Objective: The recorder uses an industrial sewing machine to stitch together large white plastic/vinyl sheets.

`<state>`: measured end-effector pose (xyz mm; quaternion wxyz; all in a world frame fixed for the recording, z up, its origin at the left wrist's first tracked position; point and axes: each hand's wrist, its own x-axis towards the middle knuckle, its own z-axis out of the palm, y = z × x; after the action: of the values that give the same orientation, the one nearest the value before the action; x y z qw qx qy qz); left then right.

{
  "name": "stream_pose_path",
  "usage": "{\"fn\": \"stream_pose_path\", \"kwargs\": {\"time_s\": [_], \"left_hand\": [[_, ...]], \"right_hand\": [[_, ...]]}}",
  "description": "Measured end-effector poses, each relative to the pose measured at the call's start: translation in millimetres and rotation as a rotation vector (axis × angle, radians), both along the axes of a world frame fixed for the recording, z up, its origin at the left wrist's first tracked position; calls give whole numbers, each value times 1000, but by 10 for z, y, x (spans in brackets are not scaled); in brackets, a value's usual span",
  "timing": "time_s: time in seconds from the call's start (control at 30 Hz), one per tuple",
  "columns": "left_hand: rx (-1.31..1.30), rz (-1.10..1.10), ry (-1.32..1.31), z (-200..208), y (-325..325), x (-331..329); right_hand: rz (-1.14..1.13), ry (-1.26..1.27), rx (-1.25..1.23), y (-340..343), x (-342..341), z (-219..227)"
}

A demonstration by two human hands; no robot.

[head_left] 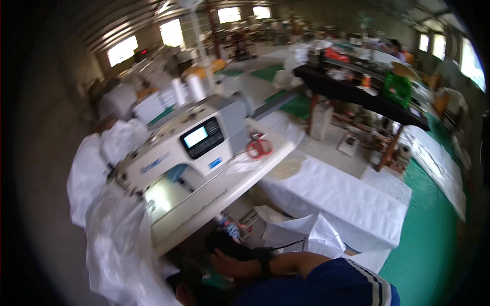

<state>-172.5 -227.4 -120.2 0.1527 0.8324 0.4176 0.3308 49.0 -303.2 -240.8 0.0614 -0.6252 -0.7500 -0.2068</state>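
Note:
From the lower right comes my right arm, in a blue sleeve with white stripes and a dark band at the wrist. My right hand is low, below the sewing machine's table edge, beside a dark shape that looks like my leg; its fingers are blurred. A small patch of skin at the bottom edge appears to be my left hand, mostly lost in shadow next to white plastic sheeting. A white sewing machine with a lit screen stands on a pale table. Red-handled scissors lie on its right end.
White thread cones stand behind the machine. Right of it, a white-covered surface sits above green floor covering. Farther back are a black-topped bench and a green basket. A patterned object shows under the table.

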Motion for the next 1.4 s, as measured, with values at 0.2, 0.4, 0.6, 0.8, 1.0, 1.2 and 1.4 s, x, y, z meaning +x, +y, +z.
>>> {"fn": "stream_pose_path", "kwargs": {"time_s": [0.2,0.4,0.6,0.8,1.0,1.2,1.4], "left_hand": [[-138,409,-251,415,434,-600],[144,562,55,644,842,-1032],[319,813,369,1059,1562,-1598],[532,658,376,1791,1536,-1203],[-342,110,-85,861,600,-343],[269,699,91,388,1373,-1423],[-28,251,401,985,1404,-1403]], "right_hand": [[25,16,-290,-211,228,896],[91,196,-426,-140,132,1039],[72,583,-607,-159,57,1146],[158,984,-1000,-217,-178,1192],[281,1030,-1057,-254,-366,1183],[234,950,-1054,-305,-212,1150],[192,982,-1085,-333,-243,1137]]}}
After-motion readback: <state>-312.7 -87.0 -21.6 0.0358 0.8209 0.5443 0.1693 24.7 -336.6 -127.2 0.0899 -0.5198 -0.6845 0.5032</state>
